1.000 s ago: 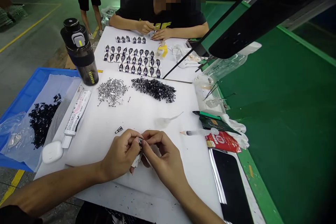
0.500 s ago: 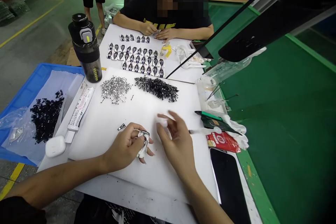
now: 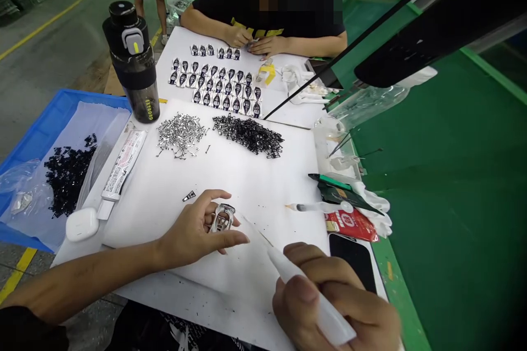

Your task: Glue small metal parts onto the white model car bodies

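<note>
Above white work sheet (image 3: pixel 263 186) | right hand (image 3: pixel 329 307) newly clamped on tapered white plastic squeeze bottle (image 3: pixel 298 285), just lifted | left hand (image 3: pixel 191 227) apart, cradling small silver metal frame (image 3: pixel 222 218) | loose black metal clips (image 3: pixel 249 134) piled beyond

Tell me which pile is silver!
The left pile on the white sheet; the pile beside it and the pile in the blue crate are black.

A small silver part (image 3: pixel 221 218) is held by the left hand (image 3: pixel 187 230), and a white plastic dropper (image 3: pixel 307 288) is gripped in the right hand (image 3: pixel 333 307).
</note>
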The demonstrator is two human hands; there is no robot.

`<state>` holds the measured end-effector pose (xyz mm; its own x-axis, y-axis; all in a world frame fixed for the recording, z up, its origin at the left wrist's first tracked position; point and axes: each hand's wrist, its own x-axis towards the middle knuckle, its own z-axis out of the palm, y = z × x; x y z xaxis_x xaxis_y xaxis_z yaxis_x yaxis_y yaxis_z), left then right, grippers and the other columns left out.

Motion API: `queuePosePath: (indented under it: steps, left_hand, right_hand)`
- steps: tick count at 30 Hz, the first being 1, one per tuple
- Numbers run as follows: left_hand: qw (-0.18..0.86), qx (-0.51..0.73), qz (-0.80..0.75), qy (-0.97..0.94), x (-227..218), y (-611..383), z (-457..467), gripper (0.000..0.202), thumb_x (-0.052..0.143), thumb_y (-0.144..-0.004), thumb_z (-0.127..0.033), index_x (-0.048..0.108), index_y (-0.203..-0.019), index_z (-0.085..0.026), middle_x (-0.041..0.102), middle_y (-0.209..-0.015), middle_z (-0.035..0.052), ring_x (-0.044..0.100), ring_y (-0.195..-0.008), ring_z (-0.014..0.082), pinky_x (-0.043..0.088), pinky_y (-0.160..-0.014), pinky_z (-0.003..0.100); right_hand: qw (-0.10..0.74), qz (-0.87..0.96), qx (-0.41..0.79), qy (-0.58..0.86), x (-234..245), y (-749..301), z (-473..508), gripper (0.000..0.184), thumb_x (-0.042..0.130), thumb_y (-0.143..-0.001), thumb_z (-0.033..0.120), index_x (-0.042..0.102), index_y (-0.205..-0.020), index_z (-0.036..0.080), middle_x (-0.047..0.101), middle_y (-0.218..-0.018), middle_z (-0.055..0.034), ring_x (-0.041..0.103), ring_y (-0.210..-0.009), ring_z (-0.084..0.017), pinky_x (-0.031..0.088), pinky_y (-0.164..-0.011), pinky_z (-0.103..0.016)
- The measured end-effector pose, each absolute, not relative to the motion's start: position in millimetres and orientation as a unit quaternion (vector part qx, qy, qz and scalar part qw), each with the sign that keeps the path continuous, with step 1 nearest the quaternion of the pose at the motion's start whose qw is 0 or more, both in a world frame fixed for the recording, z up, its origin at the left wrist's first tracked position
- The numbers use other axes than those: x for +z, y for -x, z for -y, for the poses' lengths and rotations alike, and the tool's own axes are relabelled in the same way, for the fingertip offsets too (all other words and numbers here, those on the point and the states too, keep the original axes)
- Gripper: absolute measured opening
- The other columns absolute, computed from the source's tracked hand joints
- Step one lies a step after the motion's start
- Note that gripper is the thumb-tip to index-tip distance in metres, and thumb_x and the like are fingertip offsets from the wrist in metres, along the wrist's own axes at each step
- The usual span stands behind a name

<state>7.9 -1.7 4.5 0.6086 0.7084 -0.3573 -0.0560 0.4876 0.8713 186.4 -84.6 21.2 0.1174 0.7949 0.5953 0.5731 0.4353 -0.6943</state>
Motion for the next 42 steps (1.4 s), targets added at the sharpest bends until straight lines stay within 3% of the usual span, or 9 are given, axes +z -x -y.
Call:
queuePosePath:
  steps: [3,9,17,22,27,34,39,42]
  left_hand:
    - [0.781,0.244,-0.372,-0.437,5,-8,1,0.075,0.089,-0.072,-0.034,0.048,-0.133,-0.021,0.068,-0.107,0.0082,0.066,-0.087,0.0189,0.062,-0.065,0.031]
    - [0.782,0.248,-0.371,-0.437,2,-8,2,0.071,0.087,-0.074,-0.034,0.049,-0.132,-0.021,0.068,-0.107,0.0079,0.065,-0.085,0.0179,0.061,-0.065,0.030]
    - [0.785,0.252,-0.366,-0.432,3,-8,2,0.067,0.084,-0.078,-0.034,0.048,-0.133,-0.020,0.068,-0.106,0.0079,0.067,-0.082,0.0171,0.062,-0.064,0.030]
    - [0.790,0.253,-0.362,-0.426,3,-8,2,0.066,0.083,-0.080,-0.034,0.047,-0.133,-0.021,0.068,-0.105,0.0077,0.070,-0.084,0.0185,0.061,-0.063,0.029]
    - [0.792,0.255,-0.363,-0.420,3,-8,1,0.065,0.082,-0.080,-0.035,0.047,-0.132,-0.021,0.068,-0.104,0.0074,0.069,-0.085,0.0191,0.061,-0.063,0.029]
    - [0.783,0.249,-0.374,-0.430,4,-7,2,0.068,0.084,-0.077,-0.034,0.048,-0.133,-0.021,0.068,-0.107,0.0079,0.067,-0.087,0.0186,0.062,-0.066,0.031]
    - [0.782,0.250,-0.381,-0.425,3,-8,3,0.070,0.087,-0.074,-0.034,0.049,-0.132,-0.021,0.067,-0.106,0.0072,0.066,-0.089,0.0197,0.062,-0.066,0.031]
    - [0.781,0.254,-0.383,-0.423,2,-8,2,0.069,0.087,-0.074,-0.035,0.050,-0.131,-0.021,0.067,-0.105,0.0066,0.066,-0.087,0.0194,0.062,-0.066,0.031]
  right_hand:
    - [0.550,0.691,0.090,0.460,18,-183,83,0.032,0.063,-0.089,0.010,0.039,-0.073,0.023,0.045,-0.062,0.0038,0.050,-0.056,-0.011,0.046,-0.049,-0.027]
    - [0.546,0.706,0.069,0.446,12,-178,84,0.024,0.056,-0.098,0.019,0.044,-0.078,0.022,0.045,-0.062,0.0018,0.052,-0.058,-0.014,0.045,-0.046,-0.027]
    - [0.473,0.709,0.082,0.517,17,-179,87,0.025,0.055,-0.099,0.026,0.047,-0.076,0.023,0.052,-0.062,0.0014,0.057,-0.055,-0.014,0.051,-0.048,-0.025]
    - [0.526,0.682,0.080,0.503,3,-178,87,0.023,0.060,-0.095,0.027,0.050,-0.075,0.024,0.053,-0.061,0.0013,0.061,-0.055,-0.016,0.046,-0.043,-0.025]
    - [0.512,0.683,0.040,0.520,-3,-179,87,0.027,0.059,-0.095,0.031,0.044,-0.074,0.026,0.050,-0.058,0.0023,0.063,-0.057,-0.018,0.047,-0.042,-0.026]
    - [0.476,0.711,0.054,0.514,5,-183,90,0.031,0.057,-0.097,0.032,0.046,-0.069,0.025,0.051,-0.057,0.0012,0.060,-0.053,-0.016,0.046,-0.040,-0.026]
    - [0.384,0.756,0.018,0.530,22,-185,93,0.033,0.062,-0.095,0.030,0.050,-0.065,0.024,0.053,-0.056,0.0022,0.056,-0.049,-0.014,0.046,-0.042,-0.028]
    - [0.384,0.756,0.017,0.529,26,-185,91,0.033,0.062,-0.095,0.030,0.052,-0.064,0.024,0.052,-0.055,0.0019,0.055,-0.048,-0.014,0.045,-0.041,-0.027]
